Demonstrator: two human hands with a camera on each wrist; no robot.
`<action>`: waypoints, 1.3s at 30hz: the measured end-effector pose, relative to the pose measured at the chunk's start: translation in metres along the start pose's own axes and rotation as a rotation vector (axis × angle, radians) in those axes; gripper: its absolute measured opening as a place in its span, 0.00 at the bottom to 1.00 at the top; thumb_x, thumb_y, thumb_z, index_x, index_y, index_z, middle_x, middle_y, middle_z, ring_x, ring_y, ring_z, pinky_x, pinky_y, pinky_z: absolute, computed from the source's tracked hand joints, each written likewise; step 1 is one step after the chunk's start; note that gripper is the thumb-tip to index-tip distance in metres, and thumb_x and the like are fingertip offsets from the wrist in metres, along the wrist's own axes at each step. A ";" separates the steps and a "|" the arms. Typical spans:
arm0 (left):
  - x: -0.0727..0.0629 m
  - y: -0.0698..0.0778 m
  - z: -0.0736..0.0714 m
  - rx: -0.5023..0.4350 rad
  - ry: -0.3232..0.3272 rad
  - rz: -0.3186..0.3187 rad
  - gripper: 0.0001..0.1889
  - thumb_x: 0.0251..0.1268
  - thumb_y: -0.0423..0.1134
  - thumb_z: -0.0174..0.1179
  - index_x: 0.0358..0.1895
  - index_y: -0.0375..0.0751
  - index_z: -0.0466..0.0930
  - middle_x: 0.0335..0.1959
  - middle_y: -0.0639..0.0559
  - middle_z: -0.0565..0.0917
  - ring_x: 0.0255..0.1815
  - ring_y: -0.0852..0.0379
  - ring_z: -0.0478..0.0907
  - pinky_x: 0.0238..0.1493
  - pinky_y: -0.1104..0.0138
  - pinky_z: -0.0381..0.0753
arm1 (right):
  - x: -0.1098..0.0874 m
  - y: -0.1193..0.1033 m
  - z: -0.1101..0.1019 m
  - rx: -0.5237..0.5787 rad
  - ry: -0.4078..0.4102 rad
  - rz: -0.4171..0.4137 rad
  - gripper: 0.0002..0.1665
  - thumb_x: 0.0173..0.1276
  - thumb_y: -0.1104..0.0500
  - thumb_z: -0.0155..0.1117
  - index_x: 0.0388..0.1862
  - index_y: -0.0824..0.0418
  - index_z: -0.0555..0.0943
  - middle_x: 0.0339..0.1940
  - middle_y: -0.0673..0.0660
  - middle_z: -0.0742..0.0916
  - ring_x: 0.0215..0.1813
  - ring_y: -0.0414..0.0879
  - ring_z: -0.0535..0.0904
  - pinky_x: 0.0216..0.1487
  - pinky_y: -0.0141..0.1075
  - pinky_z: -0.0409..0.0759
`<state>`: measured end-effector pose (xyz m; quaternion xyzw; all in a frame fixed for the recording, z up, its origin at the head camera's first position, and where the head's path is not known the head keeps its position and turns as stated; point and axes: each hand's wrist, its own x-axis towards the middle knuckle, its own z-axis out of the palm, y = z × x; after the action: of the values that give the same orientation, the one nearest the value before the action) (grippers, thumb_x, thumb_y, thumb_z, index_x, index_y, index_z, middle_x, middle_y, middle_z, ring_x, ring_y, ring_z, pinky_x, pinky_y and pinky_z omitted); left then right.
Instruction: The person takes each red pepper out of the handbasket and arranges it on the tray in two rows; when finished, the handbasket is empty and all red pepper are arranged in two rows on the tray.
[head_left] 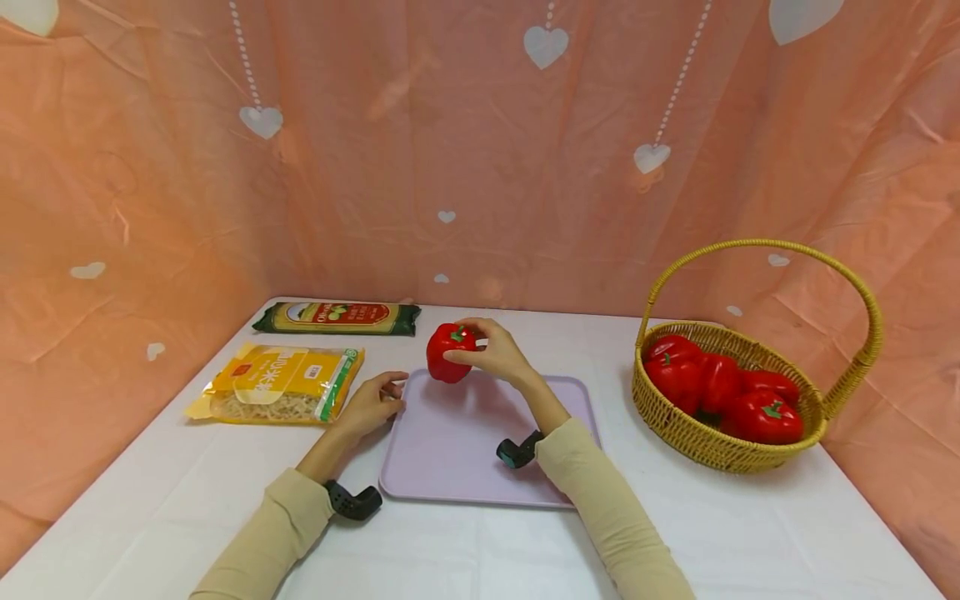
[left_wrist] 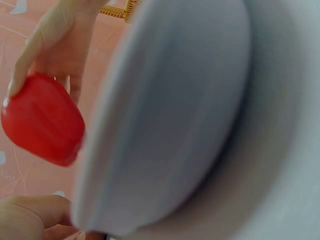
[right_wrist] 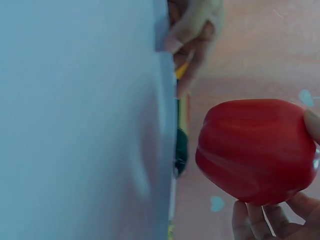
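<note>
My right hand (head_left: 497,352) pinches a red bell pepper (head_left: 444,360) with a green stem, holding it above the far left part of a pale purple tray (head_left: 472,450). From below, the right wrist view shows the bell pepper (right_wrist: 255,150) between the thumb and several fingers. Beside the tray's left rim is my left hand (head_left: 369,407), its fingers loosely bent and the fingertips at the edge. In the left wrist view the tray (left_wrist: 165,120) fills the middle, and part of the left hand (left_wrist: 35,217) shows at the lower left.
At the right stands a tall-handled wicker basket (head_left: 686,433) holding several red bell peppers (head_left: 761,417). Left of the tray lies a yellow food packet (head_left: 277,383), with a green-ended Olive packet (head_left: 337,318) behind it. A pink curtain (head_left: 480,167) hangs beyond the white table (head_left: 135,508).
</note>
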<state>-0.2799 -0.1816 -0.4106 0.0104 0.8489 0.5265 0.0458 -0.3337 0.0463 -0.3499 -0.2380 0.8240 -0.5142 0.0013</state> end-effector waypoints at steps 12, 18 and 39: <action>-0.001 0.002 -0.001 -0.003 -0.008 -0.016 0.26 0.59 0.27 0.55 0.63 0.37 0.66 0.41 0.43 0.72 0.35 0.52 0.69 0.36 0.70 0.74 | 0.006 0.007 0.025 -0.115 -0.015 -0.035 0.31 0.53 0.53 0.71 0.56 0.61 0.76 0.53 0.59 0.79 0.52 0.51 0.75 0.49 0.38 0.76; -0.001 0.002 0.000 0.023 0.017 0.031 0.26 0.56 0.26 0.56 0.61 0.33 0.68 0.38 0.43 0.74 0.32 0.54 0.69 0.31 0.69 0.72 | 0.007 0.010 0.031 -0.097 -0.031 -0.038 0.32 0.54 0.53 0.71 0.57 0.60 0.75 0.53 0.57 0.79 0.52 0.50 0.75 0.51 0.41 0.75; -0.003 0.003 0.000 0.021 0.014 0.037 0.26 0.57 0.27 0.54 0.62 0.31 0.66 0.40 0.41 0.74 0.32 0.53 0.69 0.30 0.70 0.72 | 0.006 0.019 0.033 -0.043 -0.181 -0.013 0.42 0.51 0.61 0.71 0.64 0.60 0.64 0.58 0.61 0.73 0.57 0.53 0.71 0.54 0.40 0.75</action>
<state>-0.2772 -0.1802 -0.4075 0.0228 0.8543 0.5185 0.0300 -0.3379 0.0227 -0.3800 -0.2888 0.8299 -0.4727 0.0669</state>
